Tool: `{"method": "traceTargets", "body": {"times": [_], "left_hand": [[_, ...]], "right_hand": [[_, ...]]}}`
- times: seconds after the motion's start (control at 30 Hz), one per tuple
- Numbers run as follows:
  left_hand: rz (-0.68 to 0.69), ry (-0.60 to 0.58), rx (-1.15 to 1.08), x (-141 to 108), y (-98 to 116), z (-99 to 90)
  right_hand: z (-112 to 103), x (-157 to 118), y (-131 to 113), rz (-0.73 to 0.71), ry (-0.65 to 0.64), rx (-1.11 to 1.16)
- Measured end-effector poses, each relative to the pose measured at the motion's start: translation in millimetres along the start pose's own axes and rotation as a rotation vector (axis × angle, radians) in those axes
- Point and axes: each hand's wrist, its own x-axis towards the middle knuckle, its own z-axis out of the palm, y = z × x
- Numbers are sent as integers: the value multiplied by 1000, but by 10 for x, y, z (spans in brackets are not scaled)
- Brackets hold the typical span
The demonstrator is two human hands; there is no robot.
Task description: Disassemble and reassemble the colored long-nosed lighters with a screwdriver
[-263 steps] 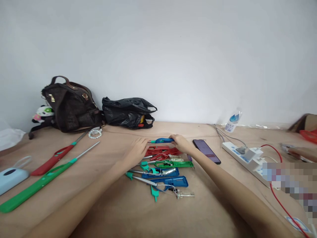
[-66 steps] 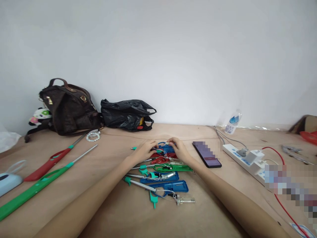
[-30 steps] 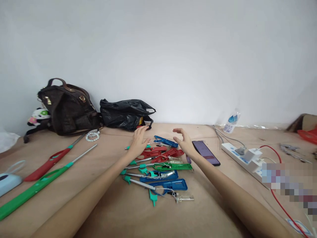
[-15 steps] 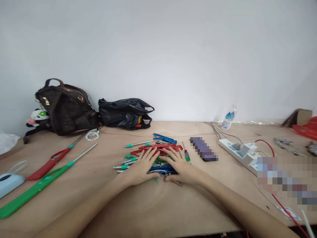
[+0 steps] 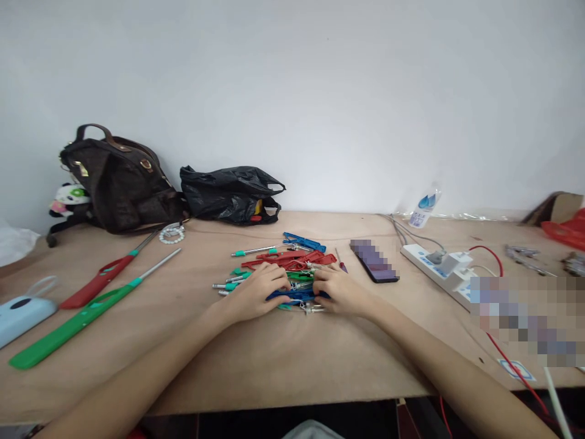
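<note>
A loose pile of taken-apart long-nozzle lighters lies in front of me: red lighter casings [image 5: 301, 261], a blue lighter casing [image 5: 296, 297], green pieces and metal tubes with teal ends. My left hand [image 5: 258, 291] curls its fingers over the left side of the pile, closed on the near blue casing. At the other end of that casing, my right hand [image 5: 342, 290] has its fingers bent round it. Small wired parts [image 5: 311, 310] lie just in front. Behind sit another blue casing [image 5: 304, 241] and a metal tube [image 5: 253, 250]. My hands partly hide the pieces beneath.
To the left lie a whole red lighter [image 5: 98, 283] and a green lighter [image 5: 77, 323], near a bead bracelet [image 5: 171, 234]. A phone [image 5: 375, 261] and a power strip [image 5: 434, 268] are on the right. A dark backpack [image 5: 123, 189] and black plastic bag [image 5: 228, 195] stand against the wall.
My spread fingers have curled in and closed on the pieces at both sides of the pile. The view has tipped down slightly, bringing the table's front edge into sight.
</note>
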Motion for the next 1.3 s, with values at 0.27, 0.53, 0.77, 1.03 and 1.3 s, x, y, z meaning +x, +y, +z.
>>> {"method": "traceTargets", "body": {"times": [0.27, 0.53, 0.77, 1.03, 1.3], "left_hand": [[-44, 241, 34, -6, -33, -12], [-73, 243, 25, 0, -43, -94], [-59, 218, 9, -4, -45, -32], [-79, 467, 56, -54, -42, -110], [34, 190, 150, -14, -52, -107]], "right_hand": [[-39, 14, 50, 178, 293, 363], [-175, -14, -11, 249, 457, 301], [-268, -67, -11, 240, 493, 489], [-291, -72, -175, -60, -242, 636], [-152, -85, -171, 45, -245, 216]]}}
